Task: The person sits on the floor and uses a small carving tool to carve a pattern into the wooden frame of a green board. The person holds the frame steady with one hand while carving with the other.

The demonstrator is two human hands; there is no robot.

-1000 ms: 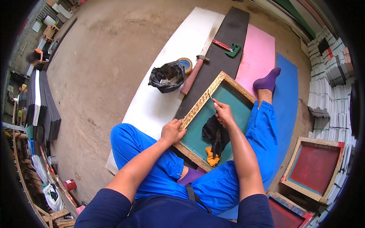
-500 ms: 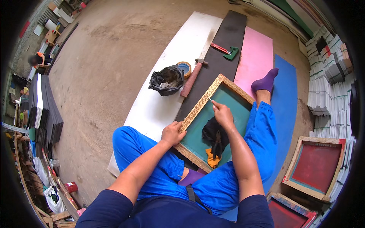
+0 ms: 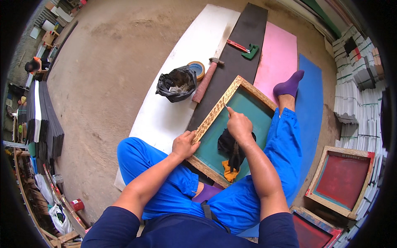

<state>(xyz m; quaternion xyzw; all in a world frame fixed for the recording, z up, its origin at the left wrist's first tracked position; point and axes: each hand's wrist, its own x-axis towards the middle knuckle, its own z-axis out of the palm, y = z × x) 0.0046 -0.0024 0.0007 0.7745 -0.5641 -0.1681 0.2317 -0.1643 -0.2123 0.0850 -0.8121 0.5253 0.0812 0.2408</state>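
Observation:
A wooden screen-printing frame (image 3: pixel 215 110) with green mesh lies tilted across my lap, its long left bar dotted with dark staple-like marks. My left hand (image 3: pixel 185 145) is closed around that bar near its lower corner. In my right hand (image 3: pixel 240 125) is a thin metal-tipped tool (image 3: pixel 226 106), its point at the inner edge of the same bar; my fingers hide its handle, so its exact kind cannot be told. On the mesh, partly behind my right wrist, rest a black cloth (image 3: pixel 226 142) and an orange-yellow cloth piece (image 3: pixel 230 170), with dark pliers-like handles among them.
Beyond the frame lie a hammer (image 3: pixel 206 80), a tape roll (image 3: pixel 197 69), a black plastic bag (image 3: pixel 177 84) with scraps, a red cutter (image 3: pixel 237 45) and a green tool (image 3: pixel 250 51). Red-mesh frames (image 3: pixel 343 180) and stacked white sheets (image 3: pixel 348 99) stand right. Another person (image 3: pixel 35 65) is far left.
My right hand has turned slightly, knuckles more upward, and less of the tool shows. Its tip has slid a little down along the bar. My left hand keeps its grip; the view shifts slightly.

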